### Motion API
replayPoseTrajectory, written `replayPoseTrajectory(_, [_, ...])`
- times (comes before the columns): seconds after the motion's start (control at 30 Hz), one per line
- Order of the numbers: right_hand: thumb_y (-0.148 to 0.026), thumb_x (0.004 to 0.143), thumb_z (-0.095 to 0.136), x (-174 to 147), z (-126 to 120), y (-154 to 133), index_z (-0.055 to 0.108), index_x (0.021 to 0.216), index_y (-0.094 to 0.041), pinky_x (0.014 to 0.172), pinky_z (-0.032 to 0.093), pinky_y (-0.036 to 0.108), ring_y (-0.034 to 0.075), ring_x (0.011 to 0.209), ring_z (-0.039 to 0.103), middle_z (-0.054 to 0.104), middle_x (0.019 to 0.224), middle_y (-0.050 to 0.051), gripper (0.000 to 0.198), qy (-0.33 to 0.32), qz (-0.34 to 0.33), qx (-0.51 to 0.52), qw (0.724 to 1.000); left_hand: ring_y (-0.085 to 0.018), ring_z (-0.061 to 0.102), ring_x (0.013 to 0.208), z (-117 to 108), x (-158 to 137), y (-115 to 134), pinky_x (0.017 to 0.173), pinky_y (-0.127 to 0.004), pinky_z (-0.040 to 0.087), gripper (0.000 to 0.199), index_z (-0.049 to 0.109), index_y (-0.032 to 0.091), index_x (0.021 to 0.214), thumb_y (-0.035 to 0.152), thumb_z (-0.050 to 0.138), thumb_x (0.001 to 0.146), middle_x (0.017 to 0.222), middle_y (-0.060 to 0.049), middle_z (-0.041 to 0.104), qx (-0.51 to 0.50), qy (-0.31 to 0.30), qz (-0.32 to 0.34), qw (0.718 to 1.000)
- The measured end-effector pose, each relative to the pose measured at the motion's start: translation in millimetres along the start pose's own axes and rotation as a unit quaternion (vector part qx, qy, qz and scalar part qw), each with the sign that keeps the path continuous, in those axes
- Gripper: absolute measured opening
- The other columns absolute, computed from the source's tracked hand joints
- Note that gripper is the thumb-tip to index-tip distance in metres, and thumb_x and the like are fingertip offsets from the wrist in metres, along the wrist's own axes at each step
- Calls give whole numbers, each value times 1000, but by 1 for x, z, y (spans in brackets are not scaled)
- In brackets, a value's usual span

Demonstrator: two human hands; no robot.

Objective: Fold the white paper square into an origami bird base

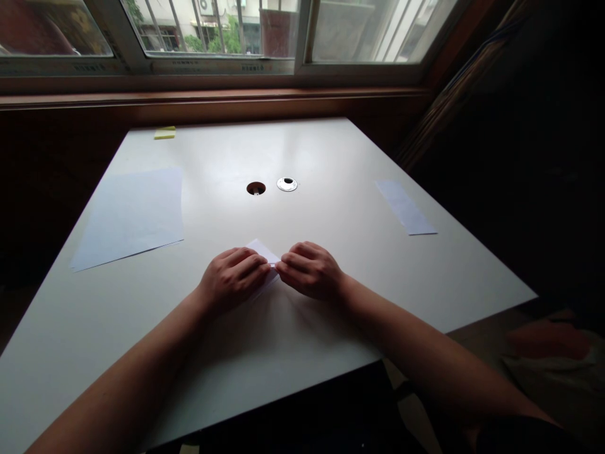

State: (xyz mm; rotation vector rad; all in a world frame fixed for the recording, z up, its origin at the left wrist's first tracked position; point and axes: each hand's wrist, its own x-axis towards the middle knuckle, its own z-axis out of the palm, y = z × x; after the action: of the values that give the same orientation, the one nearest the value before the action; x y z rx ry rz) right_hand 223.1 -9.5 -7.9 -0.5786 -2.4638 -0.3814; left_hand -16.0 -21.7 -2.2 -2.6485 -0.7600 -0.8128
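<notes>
Over the front middle of the white table (331, 217), both of my hands pinch one small folded piece of white paper (261, 250). My left hand (236, 274) closes on it from the left, its fingers curled and covering much of the paper. My right hand (309, 269) grips the right end, fingertips close to those of the left hand. A pointed corner of the paper sticks up behind the fingers, and another part shows below them. The rest of its shape is hidden by the hands.
White paper sheets (137, 214) lie on the left, a narrow paper strip (407, 208) on the right. A yellow sticky-note pad (165, 133) sits at the far left edge. Behind my hands are a round cable hole (256, 188) and its cover (287, 184). A window (212, 31) stands beyond the table.
</notes>
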Motion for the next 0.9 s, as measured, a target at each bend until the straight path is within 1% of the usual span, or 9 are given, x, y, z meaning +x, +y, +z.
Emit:
replayPoseTrajectory(0.2, [-19, 95, 56, -3, -6, 4, 65, 91, -19, 68, 39, 34, 17, 82, 53, 63, 80, 3, 10, -9, 15, 4, 1000, -18, 65, 90, -6, -3, -8, 79, -33, 53, 8, 65, 20, 98, 18, 62, 91, 94, -2, 72, -2, -11, -4, 1000])
replayPoseTrajectory(0.33, [-19, 94, 57, -5, -10, 6, 66, 91, -18, 67, 39, 34, 18, 82, 52, 64, 80, 3, 9, -10, 19, -1, 1000, -18, 65, 92, -9, -6, -15, 81, -33, 53, 10, 65, 20, 99, 18, 64, 89, 95, -1, 73, -4, -10, -3, 1000])
replayPoseTrajectory(0.47, [-20, 94, 58, -8, -12, 10, 66, 92, -18, 67, 39, 34, 18, 83, 52, 64, 81, 4, 8, -12, 27, -7, 1000, -19, 65, 92, -12, -9, -22, 80, -33, 54, 15, 64, 21, 101, 17, 67, 87, 95, -1, 73, 2, -3, -5, 1000])
replayPoseTrajectory(0.63, [-20, 94, 57, -12, -11, 14, 67, 91, -18, 69, 40, 34, 19, 84, 51, 64, 83, 4, 10, -14, 42, -14, 999, -19, 67, 91, -16, -12, -31, 79, -34, 54, 16, 65, 21, 100, 17, 69, 85, 94, -1, 73, 25, 1, -19, 1000])
replayPoseTrajectory(0.9, [-19, 94, 57, -12, -9, 14, 67, 89, -18, 70, 39, 34, 19, 84, 51, 63, 82, 4, 11, -17, 54, -18, 998, -18, 67, 87, -18, -15, -35, 76, -32, 54, 17, 65, 22, 98, 15, 71, 83, 92, 0, 73, 27, 4, -25, 999])
